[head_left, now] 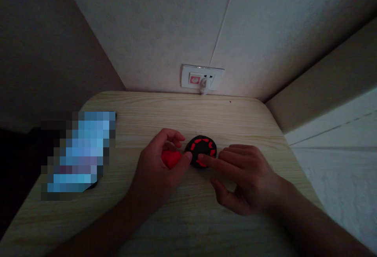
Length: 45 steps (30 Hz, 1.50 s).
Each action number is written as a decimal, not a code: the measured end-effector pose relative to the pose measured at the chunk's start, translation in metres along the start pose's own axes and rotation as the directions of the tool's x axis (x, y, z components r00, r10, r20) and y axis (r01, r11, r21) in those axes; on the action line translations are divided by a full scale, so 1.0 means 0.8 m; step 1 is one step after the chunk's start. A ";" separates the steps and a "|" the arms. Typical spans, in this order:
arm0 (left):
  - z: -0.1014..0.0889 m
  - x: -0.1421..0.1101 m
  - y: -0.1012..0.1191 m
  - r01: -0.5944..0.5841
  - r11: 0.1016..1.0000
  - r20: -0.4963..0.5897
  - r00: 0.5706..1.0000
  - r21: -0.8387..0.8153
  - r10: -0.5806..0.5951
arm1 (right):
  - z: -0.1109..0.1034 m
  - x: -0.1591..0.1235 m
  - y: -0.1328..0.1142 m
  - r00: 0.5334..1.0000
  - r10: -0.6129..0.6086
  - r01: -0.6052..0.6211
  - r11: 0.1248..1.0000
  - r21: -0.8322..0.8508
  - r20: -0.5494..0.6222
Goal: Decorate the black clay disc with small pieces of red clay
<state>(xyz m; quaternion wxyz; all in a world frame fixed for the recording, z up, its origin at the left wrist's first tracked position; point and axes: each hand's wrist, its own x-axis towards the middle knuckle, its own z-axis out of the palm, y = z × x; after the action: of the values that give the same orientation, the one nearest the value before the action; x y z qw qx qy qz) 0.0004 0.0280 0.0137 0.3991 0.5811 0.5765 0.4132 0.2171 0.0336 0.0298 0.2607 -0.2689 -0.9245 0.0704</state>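
A black clay disc (202,151) with a ring of small red pieces on top lies on the wooden table (235,119). My left hand (159,170) is curled round a red lump of clay (171,158), its thumb tip touching the disc's left edge. My right hand (244,174) rests to the right of the disc. Its index finger reaches out and presses on the disc's near edge, and the other fingers are loosely bent with nothing in them.
A flat object with a blurred blue face (79,155) lies on the table's left side. A white wall socket with a plug in it (202,77) sits on the wall just behind the table. Walls close in on both sides.
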 end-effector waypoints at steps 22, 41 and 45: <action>0.000 0.001 0.000 0.020 0.999 -0.005 1.000 -0.037 -0.020 | -0.001 -0.001 0.004 0.990 -0.048 0.039 0.997 -0.071 -0.133; -0.008 -0.011 0.002 0.133 0.829 0.111 0.990 -0.544 -0.086 | -0.009 0.002 -0.001 0.906 0.230 -0.267 0.962 -0.060 -0.355; -0.006 -0.029 0.003 0.205 0.747 0.280 0.960 -0.632 -0.027 | 0.004 0.003 -0.026 0.947 -0.016 0.024 0.999 0.021 -0.320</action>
<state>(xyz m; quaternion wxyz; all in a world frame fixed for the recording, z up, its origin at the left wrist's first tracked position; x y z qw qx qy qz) -0.0035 0.0049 0.0168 0.6722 0.4150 0.3749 0.4852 0.2041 0.0174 0.0333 0.4109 -0.2641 -0.8719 0.0346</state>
